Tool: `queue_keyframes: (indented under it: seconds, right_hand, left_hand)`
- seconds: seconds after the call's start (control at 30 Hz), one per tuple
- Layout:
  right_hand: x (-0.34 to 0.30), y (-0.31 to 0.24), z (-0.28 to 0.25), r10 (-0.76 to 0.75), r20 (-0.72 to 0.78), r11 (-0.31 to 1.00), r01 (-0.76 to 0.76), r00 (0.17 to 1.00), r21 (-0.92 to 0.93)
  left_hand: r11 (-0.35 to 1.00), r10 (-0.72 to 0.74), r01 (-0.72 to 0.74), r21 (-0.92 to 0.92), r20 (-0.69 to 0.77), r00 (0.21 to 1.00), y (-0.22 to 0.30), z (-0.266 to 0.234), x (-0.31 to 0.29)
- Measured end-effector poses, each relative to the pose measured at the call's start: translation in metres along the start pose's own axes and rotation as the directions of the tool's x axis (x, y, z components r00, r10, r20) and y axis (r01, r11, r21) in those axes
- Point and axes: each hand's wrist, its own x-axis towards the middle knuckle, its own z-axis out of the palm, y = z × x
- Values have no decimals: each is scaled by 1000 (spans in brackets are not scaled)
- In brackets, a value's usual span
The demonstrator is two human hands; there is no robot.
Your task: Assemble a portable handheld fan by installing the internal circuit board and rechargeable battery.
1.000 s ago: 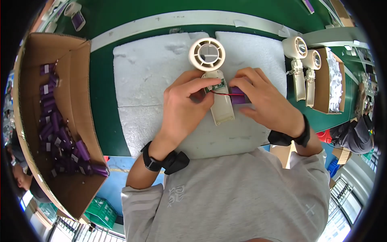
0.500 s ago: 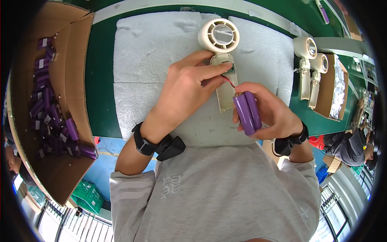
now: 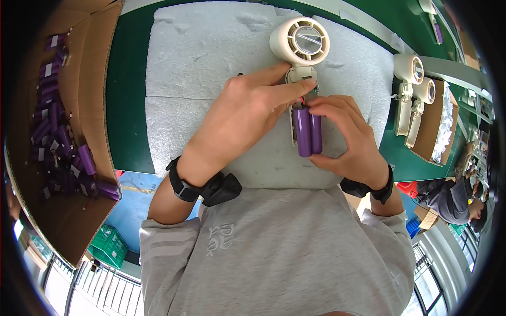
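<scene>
A cream handheld fan (image 3: 301, 41) lies on the foam sheet, its round head away from me and its handle shell open. My left hand (image 3: 232, 118) grips the handle just below the head, fingertips by a small green circuit board (image 3: 314, 87). A short red wire shows between the board and a purple two-cell battery pack (image 3: 309, 131). My right hand (image 3: 353, 141) holds this pack by its ends between thumb and fingers, lengthwise over the handle. The pack hides most of the handle's hollow; whether it touches the bottom, I cannot tell.
A tall cardboard box (image 3: 87, 131) at left holds several purple battery packs (image 3: 63, 131). On the right, two more open fans (image 3: 408, 69) lean by a smaller carton (image 3: 441, 124) of white pieces. White foam sheets (image 3: 184, 58) cover the green bench (image 3: 129, 105). A person (image 3: 453, 203) is at far right.
My right hand has brought the battery pack leftward over the open handle and straightened it in line with it. My left hand keeps its grip below the fan head.
</scene>
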Motion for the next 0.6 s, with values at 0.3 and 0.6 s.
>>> queue_keyframes:
  seconds: [0.3, 0.6]
  right_hand:
    - [-4, -7, 10, 13, -118, 998, -20, 993, -61]
    - [-3, -4, 12, -26, -93, 987, 11, 995, -162]
  left_hand:
    - [1000, 2, -3, 25, 37, 999, -2, -1, -1]
    - [994, -48, 51, -95, 33, 998, -4, -3, 2]
